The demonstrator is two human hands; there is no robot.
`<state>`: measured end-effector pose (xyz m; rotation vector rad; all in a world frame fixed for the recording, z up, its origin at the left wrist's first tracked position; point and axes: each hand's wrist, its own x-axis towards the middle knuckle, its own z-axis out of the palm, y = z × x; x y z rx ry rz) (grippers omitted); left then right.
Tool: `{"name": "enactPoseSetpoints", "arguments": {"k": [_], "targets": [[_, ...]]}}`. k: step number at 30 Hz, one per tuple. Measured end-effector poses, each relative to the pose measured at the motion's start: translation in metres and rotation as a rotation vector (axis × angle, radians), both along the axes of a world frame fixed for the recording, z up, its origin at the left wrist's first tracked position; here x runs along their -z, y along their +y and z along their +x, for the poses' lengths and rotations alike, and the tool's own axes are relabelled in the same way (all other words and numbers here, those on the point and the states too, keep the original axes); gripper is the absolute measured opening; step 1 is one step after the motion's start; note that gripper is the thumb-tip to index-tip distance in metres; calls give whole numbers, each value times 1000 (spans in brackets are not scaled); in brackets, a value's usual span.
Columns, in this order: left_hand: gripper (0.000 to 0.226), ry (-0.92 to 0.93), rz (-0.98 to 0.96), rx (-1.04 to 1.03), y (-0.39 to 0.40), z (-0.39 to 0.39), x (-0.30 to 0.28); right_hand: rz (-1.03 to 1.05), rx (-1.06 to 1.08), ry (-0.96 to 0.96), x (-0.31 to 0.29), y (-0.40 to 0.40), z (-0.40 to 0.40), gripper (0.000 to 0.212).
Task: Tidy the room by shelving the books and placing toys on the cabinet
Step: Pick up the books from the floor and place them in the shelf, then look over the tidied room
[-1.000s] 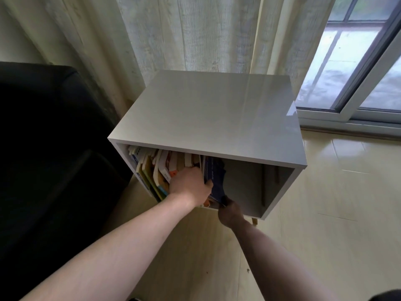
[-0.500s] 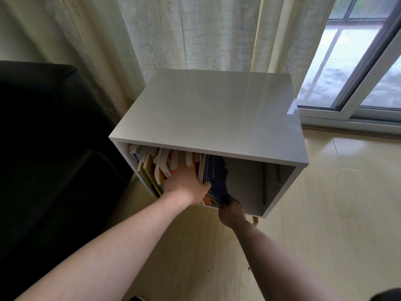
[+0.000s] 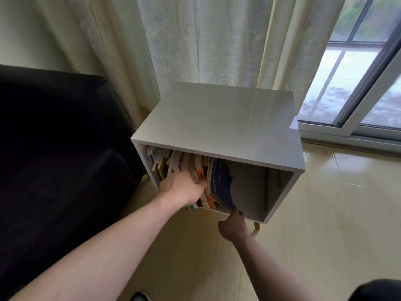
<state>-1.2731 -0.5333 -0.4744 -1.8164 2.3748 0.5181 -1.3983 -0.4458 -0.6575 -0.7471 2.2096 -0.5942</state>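
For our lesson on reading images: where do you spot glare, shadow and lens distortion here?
Head view: window glare on the cabinet top's right corner; the right hand sits in shadow, the left hand brighter; the wide lens bends the window frame.

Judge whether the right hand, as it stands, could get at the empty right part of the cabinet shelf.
Probably yes: the right hand is at the shelf's front edge beside the blue book, and the cabinet is open there.

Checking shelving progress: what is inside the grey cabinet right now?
Inside the cabinet, leaning books fill the left part, a dark blue book outermost. The left hand hides some spines; the right hand touches the blue book's lower corner. The right part looks bare.
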Motion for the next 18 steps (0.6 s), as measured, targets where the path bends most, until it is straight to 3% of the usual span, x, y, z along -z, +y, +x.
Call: {"name": "enactPoseSetpoints", "arguments": {"k": [6, 11, 18], "targets": [[52, -20, -31, -34, 28, 68, -46, 64, -120, 66, -73, 26, 27, 73], [41, -8, -62, -101, 63, 155, -97, 135, -580, 87, -167, 26, 68, 45], [27, 98, -144, -324, 112, 266, -135, -178, -895, 75, -271, 24, 155, 52]]}}
